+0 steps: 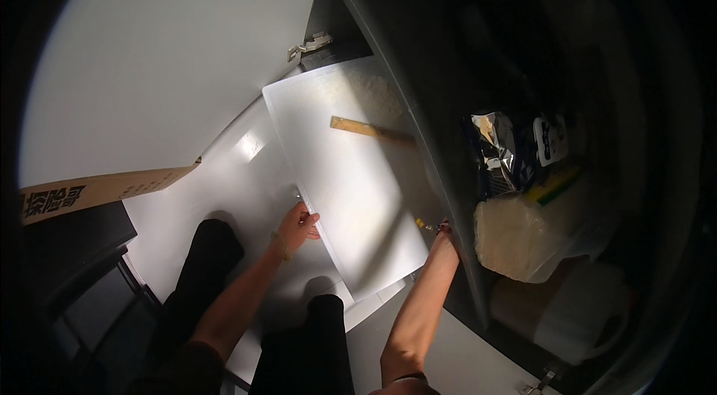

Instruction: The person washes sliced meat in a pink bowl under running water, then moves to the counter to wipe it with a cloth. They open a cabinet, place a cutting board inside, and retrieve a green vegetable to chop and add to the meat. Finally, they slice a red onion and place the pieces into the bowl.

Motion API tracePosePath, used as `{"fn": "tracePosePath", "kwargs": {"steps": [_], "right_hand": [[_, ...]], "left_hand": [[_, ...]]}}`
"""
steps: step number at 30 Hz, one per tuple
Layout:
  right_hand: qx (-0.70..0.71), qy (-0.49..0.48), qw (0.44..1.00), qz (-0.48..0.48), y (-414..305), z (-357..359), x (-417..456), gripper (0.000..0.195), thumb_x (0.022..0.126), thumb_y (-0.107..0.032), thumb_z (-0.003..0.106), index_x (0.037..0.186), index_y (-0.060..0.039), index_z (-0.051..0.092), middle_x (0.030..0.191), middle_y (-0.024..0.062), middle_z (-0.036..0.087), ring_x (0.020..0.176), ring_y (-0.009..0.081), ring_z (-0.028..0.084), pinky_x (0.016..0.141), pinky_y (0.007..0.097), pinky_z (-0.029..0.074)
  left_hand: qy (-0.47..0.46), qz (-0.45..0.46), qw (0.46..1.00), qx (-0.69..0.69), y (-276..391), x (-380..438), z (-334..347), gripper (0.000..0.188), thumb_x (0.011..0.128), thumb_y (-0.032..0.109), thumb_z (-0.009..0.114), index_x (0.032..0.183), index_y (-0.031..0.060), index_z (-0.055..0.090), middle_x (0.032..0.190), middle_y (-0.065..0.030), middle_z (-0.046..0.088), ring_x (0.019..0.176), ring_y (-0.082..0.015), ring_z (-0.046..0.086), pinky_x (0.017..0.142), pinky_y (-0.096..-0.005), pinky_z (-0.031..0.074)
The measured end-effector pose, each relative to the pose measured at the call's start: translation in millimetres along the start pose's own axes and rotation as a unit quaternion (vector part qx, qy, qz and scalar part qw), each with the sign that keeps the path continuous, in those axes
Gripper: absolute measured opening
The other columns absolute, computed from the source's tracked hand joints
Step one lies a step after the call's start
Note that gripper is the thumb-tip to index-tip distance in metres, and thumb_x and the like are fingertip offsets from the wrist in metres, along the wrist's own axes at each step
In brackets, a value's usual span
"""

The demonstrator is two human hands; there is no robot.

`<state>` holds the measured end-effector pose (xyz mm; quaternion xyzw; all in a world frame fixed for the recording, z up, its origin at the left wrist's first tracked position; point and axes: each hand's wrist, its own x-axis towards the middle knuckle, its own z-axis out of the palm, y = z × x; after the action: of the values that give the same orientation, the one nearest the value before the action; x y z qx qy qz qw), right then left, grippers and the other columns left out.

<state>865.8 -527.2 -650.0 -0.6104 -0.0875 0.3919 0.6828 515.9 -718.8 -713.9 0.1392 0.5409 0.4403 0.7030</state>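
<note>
My left hand (302,222) grips the near edge of a large white board or shallow tray (336,188), fingers curled around its rim. The board juts out at a slant from a dark cabinet, below a grey shelf (414,115). A flat wooden strip (364,129) lies on the board, its far end in shadow. My right hand (444,227) reaches in at the shelf's edge, and its fingers are mostly hidden there. Beside it is a small yellow-tipped object (421,223), too small to make out. A pale, textured patch or bag (378,92) shows at the board's far end.
On the shelf are a silver foil packet (496,140), a clear plastic-wrapped pale block (510,238) and a white jug-like container (582,305). A white cabinet door (168,59) stands wide at left, near a cardboard box (112,188). A metal hinge (311,46) sticks out.
</note>
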Motion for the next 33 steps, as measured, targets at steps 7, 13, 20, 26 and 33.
{"fn": "tracePosePath", "kwargs": {"steps": [7, 13, 20, 26, 33], "right_hand": [[-0.015, 0.029, 0.999, -0.014, -9, -6, 3, 0.022, 0.094, -0.026, 0.052, 0.092, -0.0052, 0.059, 0.084, 0.0088, 0.06, 0.07, 0.0231, 0.056, 0.062, 0.032, 0.049], [-0.153, 0.079, 0.985, 0.019, 12, 13, -140, 0.02, 0.093, -0.024, 0.052, 0.089, -0.0059, 0.058, 0.081, 0.0078, 0.059, 0.066, 0.0228, 0.055, 0.058, 0.0322, 0.048], [0.115, 0.185, 0.861, 0.46, 98, -148, -130, 0.018, 0.091, -0.003, 0.04, 0.104, 0.007, 0.048, 0.099, 0.0223, 0.06, 0.092, 0.0343, 0.062, 0.073, 0.0401, 0.059], [-0.016, 0.147, 0.915, 0.376, 74, -133, -107, 0.027, 0.092, -0.013, 0.034, 0.094, 0.0002, 0.057, 0.091, 0.0185, 0.063, 0.078, 0.0315, 0.064, 0.077, 0.0433, 0.057], [-0.712, -0.09, 0.693, 0.072, 15, -68, -148, 0.042, 0.093, -0.036, 0.054, 0.071, -0.0035, 0.07, 0.071, 0.0126, 0.069, 0.053, 0.0221, 0.064, 0.056, 0.0377, 0.051]], "left_hand": [[-0.007, -0.014, 0.981, 0.194, 23, 59, 36, 0.025, 0.095, 0.014, 0.056, 0.111, -0.0029, 0.048, 0.088, -0.0129, 0.062, 0.074, -0.0215, 0.069, 0.062, -0.0361, 0.061], [-0.114, -0.002, 0.84, 0.531, 6, 146, 62, 0.05, 0.08, 0.032, 0.073, 0.122, 0.0087, 0.06, 0.105, -0.0125, 0.066, 0.102, -0.0251, 0.064, 0.085, -0.0417, 0.052], [-0.158, 0.043, 0.585, 0.795, 68, 138, 129, 0.055, 0.079, 0.042, 0.074, 0.127, 0.0202, 0.059, 0.111, -0.0032, 0.066, 0.097, -0.0187, 0.067, 0.074, -0.0323, 0.056], [-0.117, -0.01, 0.79, 0.602, 59, 147, 141, 0.051, 0.084, 0.045, 0.071, 0.108, 0.0007, 0.066, 0.099, -0.0243, 0.068, 0.082, -0.0285, 0.07, 0.07, -0.0342, 0.059], [-0.108, -0.076, 0.911, 0.392, 26, 126, 119, 0.036, 0.092, 0.031, 0.061, 0.105, -0.002, 0.055, 0.081, -0.0207, 0.069, 0.068, -0.0291, 0.07, 0.061, -0.0394, 0.058]]}}
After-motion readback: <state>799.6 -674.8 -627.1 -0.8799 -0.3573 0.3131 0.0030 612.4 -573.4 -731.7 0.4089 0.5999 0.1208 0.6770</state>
